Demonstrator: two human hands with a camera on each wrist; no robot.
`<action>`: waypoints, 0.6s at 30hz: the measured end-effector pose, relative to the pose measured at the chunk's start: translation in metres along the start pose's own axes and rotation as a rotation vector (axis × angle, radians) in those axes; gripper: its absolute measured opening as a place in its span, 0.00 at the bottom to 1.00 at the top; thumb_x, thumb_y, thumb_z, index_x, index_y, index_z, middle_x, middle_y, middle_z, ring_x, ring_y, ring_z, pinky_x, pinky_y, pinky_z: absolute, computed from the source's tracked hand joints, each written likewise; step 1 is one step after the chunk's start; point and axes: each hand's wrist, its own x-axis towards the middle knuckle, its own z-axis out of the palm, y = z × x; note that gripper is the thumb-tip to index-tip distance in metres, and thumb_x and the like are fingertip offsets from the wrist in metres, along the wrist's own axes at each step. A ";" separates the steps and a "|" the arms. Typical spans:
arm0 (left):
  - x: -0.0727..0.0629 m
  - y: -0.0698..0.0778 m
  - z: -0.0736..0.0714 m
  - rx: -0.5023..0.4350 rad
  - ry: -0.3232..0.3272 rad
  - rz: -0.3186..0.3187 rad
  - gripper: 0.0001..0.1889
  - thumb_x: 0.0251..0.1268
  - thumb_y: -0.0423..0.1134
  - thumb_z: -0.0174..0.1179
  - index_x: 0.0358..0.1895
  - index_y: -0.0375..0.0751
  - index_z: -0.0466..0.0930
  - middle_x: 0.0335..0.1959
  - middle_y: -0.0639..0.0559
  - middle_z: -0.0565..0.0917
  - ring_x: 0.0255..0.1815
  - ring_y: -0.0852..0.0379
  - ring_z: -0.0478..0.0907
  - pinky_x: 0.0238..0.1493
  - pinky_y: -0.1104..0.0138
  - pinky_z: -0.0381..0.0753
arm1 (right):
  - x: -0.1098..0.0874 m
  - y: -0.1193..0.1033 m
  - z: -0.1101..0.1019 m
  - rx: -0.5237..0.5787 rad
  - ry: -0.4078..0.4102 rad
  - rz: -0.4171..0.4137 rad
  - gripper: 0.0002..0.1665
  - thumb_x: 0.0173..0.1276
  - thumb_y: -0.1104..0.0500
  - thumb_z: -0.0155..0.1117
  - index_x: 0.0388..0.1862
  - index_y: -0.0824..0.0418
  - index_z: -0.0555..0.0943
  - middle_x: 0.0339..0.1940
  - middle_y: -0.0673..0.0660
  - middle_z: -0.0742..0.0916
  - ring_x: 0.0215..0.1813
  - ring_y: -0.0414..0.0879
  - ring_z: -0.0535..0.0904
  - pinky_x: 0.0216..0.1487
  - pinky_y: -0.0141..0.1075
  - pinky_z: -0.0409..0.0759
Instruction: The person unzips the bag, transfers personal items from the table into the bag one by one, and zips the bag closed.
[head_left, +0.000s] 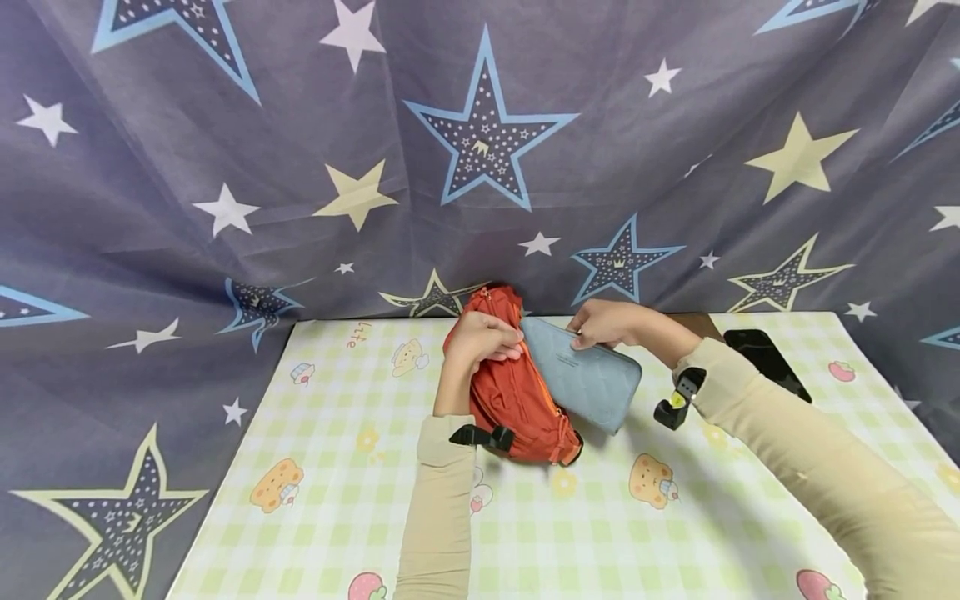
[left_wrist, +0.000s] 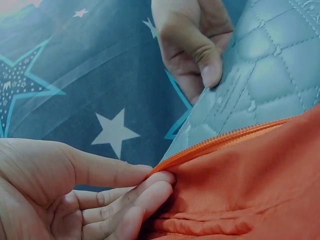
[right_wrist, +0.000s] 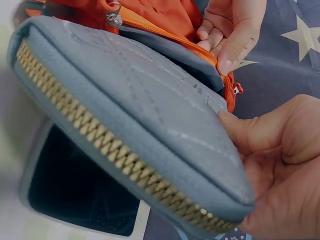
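Centrally, one red-orange fabric bag (head_left: 513, 408) is laid on the table (head_left: 337, 475), its length slanted from the back edge toward the front right. Its orange zip (left_wrist: 225, 136) is undone, and a grey lining is shown at the mouth in the right wrist view.

One wallet (head_left: 585, 375), grey-blue, quilted, with a gold-toothed zip (right_wrist: 115, 150), is held tilted against the mouth on the bag's right side. Its edge nearest the bag is hidden behind the orange zip in the left wrist view; how deep it is set cannot be told.

Left hand (head_left: 486, 340): nearly closed at thumb and forefinger, by which the bag's zipped edge is pinched; the remaining fingers are loosely bent.

Right hand (head_left: 606, 323): closed about the wallet's far edge, the thumb pressed on the quilted face.

Also listed: one black flat device (head_left: 765, 362), placed on the table right of the right hand; one brown item (head_left: 697, 323), partly covered by the right forearm; one star-printed cloth (head_left: 300, 125), hung behind the table.
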 end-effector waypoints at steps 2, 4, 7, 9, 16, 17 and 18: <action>0.000 0.000 0.000 -0.004 0.001 -0.001 0.06 0.63 0.28 0.68 0.39 0.27 0.89 0.17 0.52 0.85 0.18 0.62 0.84 0.21 0.76 0.81 | 0.005 -0.003 0.000 0.017 0.019 0.013 0.26 0.77 0.64 0.57 0.70 0.73 0.71 0.60 0.67 0.83 0.47 0.43 0.78 0.48 0.33 0.78; 0.001 -0.001 0.000 -0.008 0.002 -0.002 0.06 0.63 0.28 0.68 0.39 0.27 0.89 0.17 0.51 0.86 0.18 0.62 0.84 0.21 0.76 0.81 | 0.009 -0.006 0.000 0.050 0.038 0.017 0.18 0.76 0.63 0.60 0.60 0.71 0.76 0.40 0.58 0.83 0.36 0.40 0.73 0.40 0.30 0.73; 0.002 -0.002 0.000 -0.015 0.002 0.000 0.06 0.63 0.28 0.68 0.39 0.27 0.89 0.17 0.51 0.86 0.18 0.62 0.84 0.20 0.76 0.81 | 0.012 -0.008 0.001 0.107 0.062 0.014 0.06 0.74 0.63 0.65 0.42 0.65 0.79 0.22 0.46 0.72 0.24 0.37 0.61 0.30 0.30 0.65; 0.002 -0.002 -0.001 -0.016 0.004 0.002 0.06 0.63 0.28 0.68 0.39 0.27 0.88 0.17 0.52 0.85 0.17 0.63 0.84 0.20 0.76 0.80 | 0.012 -0.008 0.002 0.129 0.064 0.011 0.06 0.73 0.62 0.66 0.38 0.64 0.80 0.19 0.44 0.74 0.22 0.36 0.62 0.30 0.30 0.66; 0.001 -0.001 -0.002 -0.023 0.006 0.005 0.06 0.63 0.28 0.68 0.39 0.27 0.88 0.16 0.53 0.85 0.17 0.63 0.84 0.20 0.76 0.80 | 0.002 0.003 0.004 0.130 -0.025 -0.019 0.26 0.76 0.57 0.63 0.66 0.72 0.76 0.57 0.63 0.87 0.56 0.48 0.84 0.64 0.47 0.82; 0.000 -0.001 -0.002 -0.028 0.003 0.008 0.06 0.63 0.28 0.68 0.39 0.26 0.88 0.16 0.53 0.85 0.17 0.63 0.84 0.20 0.76 0.80 | 0.000 0.005 0.004 0.134 -0.046 -0.013 0.28 0.76 0.57 0.63 0.69 0.71 0.73 0.61 0.65 0.85 0.58 0.50 0.83 0.66 0.49 0.81; 0.000 -0.002 -0.002 -0.033 0.000 0.011 0.06 0.63 0.28 0.68 0.39 0.26 0.88 0.16 0.53 0.85 0.17 0.63 0.84 0.20 0.76 0.79 | -0.003 0.007 0.004 0.136 -0.066 -0.006 0.30 0.76 0.58 0.63 0.71 0.70 0.71 0.63 0.67 0.83 0.59 0.51 0.83 0.66 0.50 0.81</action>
